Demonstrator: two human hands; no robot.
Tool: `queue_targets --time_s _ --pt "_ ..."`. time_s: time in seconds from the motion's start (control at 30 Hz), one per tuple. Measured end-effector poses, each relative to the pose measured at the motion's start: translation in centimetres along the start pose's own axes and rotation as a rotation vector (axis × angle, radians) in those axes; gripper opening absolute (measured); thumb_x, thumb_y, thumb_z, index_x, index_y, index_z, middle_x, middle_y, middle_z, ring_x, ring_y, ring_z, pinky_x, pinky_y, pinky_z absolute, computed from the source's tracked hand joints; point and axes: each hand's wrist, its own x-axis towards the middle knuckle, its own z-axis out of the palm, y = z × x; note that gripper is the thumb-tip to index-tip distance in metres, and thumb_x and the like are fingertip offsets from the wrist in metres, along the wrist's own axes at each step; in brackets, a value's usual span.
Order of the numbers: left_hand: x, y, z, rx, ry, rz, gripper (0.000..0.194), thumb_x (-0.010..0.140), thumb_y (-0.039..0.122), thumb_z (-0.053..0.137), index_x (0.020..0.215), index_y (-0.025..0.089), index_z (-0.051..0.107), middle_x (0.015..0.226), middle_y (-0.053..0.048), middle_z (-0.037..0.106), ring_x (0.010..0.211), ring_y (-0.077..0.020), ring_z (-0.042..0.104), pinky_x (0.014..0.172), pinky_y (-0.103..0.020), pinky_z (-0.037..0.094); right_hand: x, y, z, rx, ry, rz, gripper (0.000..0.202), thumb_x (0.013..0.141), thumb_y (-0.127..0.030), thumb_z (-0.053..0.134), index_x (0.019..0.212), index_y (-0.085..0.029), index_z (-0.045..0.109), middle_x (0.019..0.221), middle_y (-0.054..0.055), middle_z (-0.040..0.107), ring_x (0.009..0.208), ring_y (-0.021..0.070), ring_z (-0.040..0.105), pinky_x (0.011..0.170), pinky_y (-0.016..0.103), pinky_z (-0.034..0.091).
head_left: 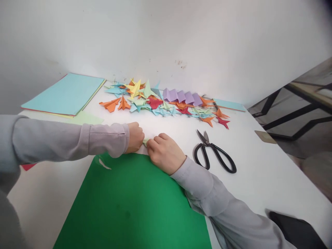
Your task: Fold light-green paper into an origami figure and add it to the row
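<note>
Both hands pinching one tiny pale green folded paper piece (145, 142)
Left hand (135, 137) and right hand (164, 152) grip it between them, just past the big green sheet's (135, 200) far edge.

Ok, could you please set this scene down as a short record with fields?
Left hand: pinching the pale green paper piece
Right hand: on the same piece; folds mostly hidden by fingers
Near side: large green sheet, partly under the forearms
Right of hands: black-handled scissors, blades parted
Far side: row of multicoloured folded paper figures, with purple pleated paper among them
Far left: paper stack, light blue on top
Near right corner: black object, kind unclear
Surface: white table
</note>
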Motion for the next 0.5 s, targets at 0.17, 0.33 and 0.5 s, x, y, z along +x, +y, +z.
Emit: queue_targets --time_s 0.17,0.33,0.5 --pt "0.1 -0.1 0.2 -0.027 0.098 -0.004 0.016 0.075 0.019 0.047 0.071 0.016 0.063 0.072 -0.01 0.061 0.064 -0.0195 0.054 0.053 -0.031 0.027 0.0 0.0 0.0 0.0 0.005 0.005 0.027 0.081 -0.009 0.044 0.059 -0.013 0.059 0.063 0.006 0.057 0.057 0.0162 0.039 0.055 0.032 0.018" --pt "0.1 -0.1 1.2 -0.022 0.121 0.026 0.019 0.076 0.021 0.047 0.064 0.016 0.062 0.067 -0.009 0.061 0.06 -0.0186 0.054 0.053 -0.031 0.025 -0.1 0.0 0.1 -0.003 0.018 0.004 0.027 0.081 -0.009 0.045 0.058 -0.013 0.059 0.064 0.006 0.057 0.057 0.016 0.038 0.054 0.032 0.017" --pt "-0.2 0.0 1.2 -0.031 0.139 -0.016 0.018 0.076 0.02 0.046 0.066 0.016 0.061 0.069 -0.009 0.061 0.062 -0.0182 0.054 0.055 -0.032 0.026 -0.1 -0.1 0.1 -0.008 0.005 0.009 0.026 0.081 -0.009 0.045 0.06 -0.013 0.059 0.064 0.006 0.057 0.057 0.0161 0.039 0.055 0.032 0.018"
